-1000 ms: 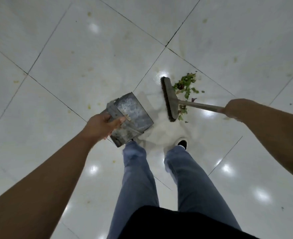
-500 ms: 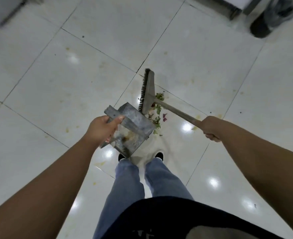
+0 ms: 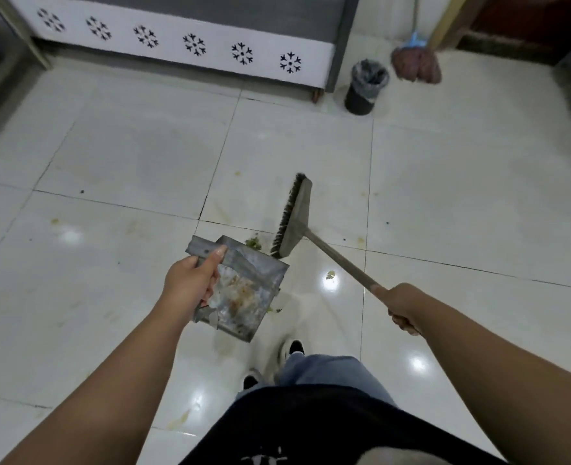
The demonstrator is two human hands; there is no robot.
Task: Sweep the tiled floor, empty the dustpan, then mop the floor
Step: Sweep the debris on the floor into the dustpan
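Left hand (image 3: 190,280): fingers wrapped round the dustpan (image 3: 244,290) handle, pan lifted and tipped back, likely to keep scraps in.
Green scraps (image 3: 253,243): at the pan's far edge.
Broom (image 3: 292,218): head just beside the pan.
Right hand (image 3: 403,305): fist closed round the broom handle.
Bin (image 3: 364,87): well ahead, likely the emptying spot.
Mop (image 3: 416,63): waits beside it.

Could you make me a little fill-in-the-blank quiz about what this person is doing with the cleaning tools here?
1. The left hand grips the metal ____.
2. The right hand holds the handle of the ____.
3. By the black bin leans a ____ with a reddish head.
4. Green scraps lie at the dustpan's ____ edge.

Missing words: dustpan; broom; mop; far
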